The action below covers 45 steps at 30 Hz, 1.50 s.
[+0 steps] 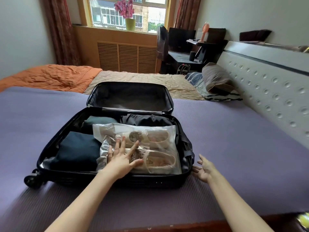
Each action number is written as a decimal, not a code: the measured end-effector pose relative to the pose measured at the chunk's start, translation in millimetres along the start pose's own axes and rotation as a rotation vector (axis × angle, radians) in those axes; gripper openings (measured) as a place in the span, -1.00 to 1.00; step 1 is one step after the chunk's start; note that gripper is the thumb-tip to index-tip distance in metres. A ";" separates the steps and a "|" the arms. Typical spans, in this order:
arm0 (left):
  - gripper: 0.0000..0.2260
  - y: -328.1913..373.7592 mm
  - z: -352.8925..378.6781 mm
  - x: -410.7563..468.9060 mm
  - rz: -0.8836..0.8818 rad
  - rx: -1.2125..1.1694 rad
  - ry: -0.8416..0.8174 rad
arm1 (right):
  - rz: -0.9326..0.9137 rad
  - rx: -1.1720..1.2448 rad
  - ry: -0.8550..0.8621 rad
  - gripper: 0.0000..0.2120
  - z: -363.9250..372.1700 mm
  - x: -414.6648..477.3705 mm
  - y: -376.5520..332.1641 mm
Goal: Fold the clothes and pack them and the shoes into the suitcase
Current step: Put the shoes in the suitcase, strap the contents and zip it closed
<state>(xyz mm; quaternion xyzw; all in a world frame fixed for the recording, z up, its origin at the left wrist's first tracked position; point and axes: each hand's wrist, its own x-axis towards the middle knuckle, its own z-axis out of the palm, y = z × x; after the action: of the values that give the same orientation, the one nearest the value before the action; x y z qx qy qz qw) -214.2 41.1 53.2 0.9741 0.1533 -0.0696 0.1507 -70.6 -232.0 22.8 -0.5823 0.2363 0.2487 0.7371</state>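
The mat [150, 206] runs under my forearms to the suitcase [117, 180], which lies open on it. My left hand [122, 158] rests flat, fingers spread, on the bag [160, 131] of shoes [158, 160] in the suitcase's right side. Folded clothes [78, 151] sit left of the bag and behind it. My right hand [203, 168] is open and holds nothing, just beside the suitcase's right front corner.
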 end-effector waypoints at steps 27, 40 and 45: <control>-0.57 157.8 3.3 48.0 0.461 -0.171 0.083 | -0.549 -0.323 -0.224 -0.90 -52.4 26.0 -2.1; -0.46 198.5 24.8 75.8 0.575 -0.164 0.007 | -0.624 -0.470 -0.355 -0.74 -83.1 -2.7 -34.7; -0.84 193.4 34.2 80.0 0.594 -0.167 0.195 | -0.522 -0.515 -0.464 -0.64 -93.6 -6.9 -25.5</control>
<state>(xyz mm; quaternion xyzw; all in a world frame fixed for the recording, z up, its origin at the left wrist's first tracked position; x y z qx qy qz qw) -80.0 -123.0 59.0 0.9626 -0.1189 0.0842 0.2285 -65.1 -329.0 26.4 -0.7161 -0.1604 0.2292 0.6395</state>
